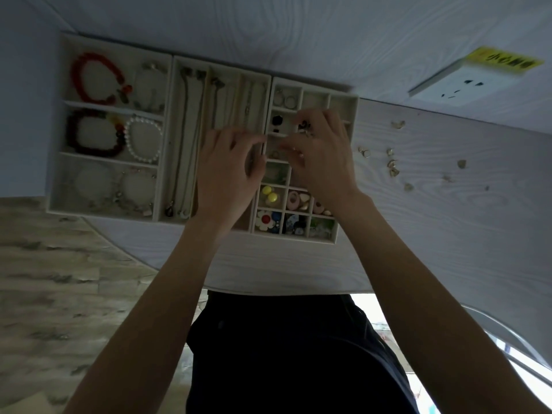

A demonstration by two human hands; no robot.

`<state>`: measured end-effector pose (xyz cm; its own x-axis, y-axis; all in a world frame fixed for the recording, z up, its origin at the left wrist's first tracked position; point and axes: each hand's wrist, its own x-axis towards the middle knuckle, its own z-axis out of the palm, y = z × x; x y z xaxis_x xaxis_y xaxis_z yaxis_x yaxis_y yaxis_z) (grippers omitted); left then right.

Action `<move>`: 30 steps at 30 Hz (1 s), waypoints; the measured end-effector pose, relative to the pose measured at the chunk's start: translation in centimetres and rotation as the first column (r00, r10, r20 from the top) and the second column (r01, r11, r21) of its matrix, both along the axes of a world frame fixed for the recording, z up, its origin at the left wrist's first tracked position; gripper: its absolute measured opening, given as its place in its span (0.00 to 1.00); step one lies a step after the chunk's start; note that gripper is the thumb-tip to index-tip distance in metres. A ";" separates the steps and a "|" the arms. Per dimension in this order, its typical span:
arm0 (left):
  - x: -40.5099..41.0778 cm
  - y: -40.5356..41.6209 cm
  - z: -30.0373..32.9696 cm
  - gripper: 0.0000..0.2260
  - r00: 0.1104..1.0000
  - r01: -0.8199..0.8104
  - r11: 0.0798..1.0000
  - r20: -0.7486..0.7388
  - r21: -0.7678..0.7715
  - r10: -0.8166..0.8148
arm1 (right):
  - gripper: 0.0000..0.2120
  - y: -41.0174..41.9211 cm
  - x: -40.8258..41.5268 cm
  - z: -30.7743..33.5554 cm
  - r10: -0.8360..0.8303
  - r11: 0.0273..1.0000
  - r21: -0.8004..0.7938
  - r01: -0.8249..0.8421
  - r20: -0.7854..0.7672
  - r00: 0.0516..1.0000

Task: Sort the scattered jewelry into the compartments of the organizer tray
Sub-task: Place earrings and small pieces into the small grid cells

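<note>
Jewelry [392, 167] beside tray [346, 171], loose.

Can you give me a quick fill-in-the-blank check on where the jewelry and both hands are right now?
1. The red bead bracelet lies in the ____ tray section.
2. The loose gold pieces still on the table lie to the ____ of the organizer tray.
3. The necklaces lie in the ____ section.
4. Both the left hand and right hand hover over the ____.

Missing words: left; right; middle; tray
</note>
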<state>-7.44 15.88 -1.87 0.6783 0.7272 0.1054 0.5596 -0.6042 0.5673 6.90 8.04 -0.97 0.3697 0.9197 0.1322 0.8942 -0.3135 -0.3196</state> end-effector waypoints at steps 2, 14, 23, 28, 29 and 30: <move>0.0 0.0 0.0 0.10 1.000 -0.003 1.000 -0.005 -0.006 0.003 | 0.04 0.6 0.2 -0.2 0.045 0.997 -0.055 -0.045 0.004 0.999; 0.2 -0.3 0.3 0.09 1.000 -0.008 1.000 -0.008 -0.005 0.008 | 0.05 1.7 0.6 0.1 0.085 0.996 -0.017 -0.083 0.207 0.975; 0.1 -0.2 0.1 0.10 1.000 -0.002 1.000 0.000 -0.013 0.002 | 0.07 0.1 0.7 0.7 0.098 0.990 -0.106 -0.090 0.074 0.992; 0.1 -0.2 0.0 0.10 1.000 0.003 1.000 0.001 0.001 -0.003 | 0.07 -0.2 0.4 0.5 0.056 0.996 -0.077 -0.052 0.041 0.998; 0.1 -0.2 0.0 0.10 1.000 0.004 1.000 -0.002 0.001 -0.004 | 0.09 -0.1 0.2 0.3 0.064 0.995 -0.085 -0.061 0.040 0.997; 0.1 -0.2 0.0 0.10 1.000 0.005 1.000 -0.005 0.001 -0.005 | 0.10 -0.2 0.0 0.0 0.065 0.994 -0.093 -0.062 0.036 0.997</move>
<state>-7.35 15.72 -1.90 0.6823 0.7238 0.1030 0.5592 -0.6074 0.5642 6.95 7.89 -0.94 0.3063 0.9501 0.0594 0.9245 -0.2821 -0.2564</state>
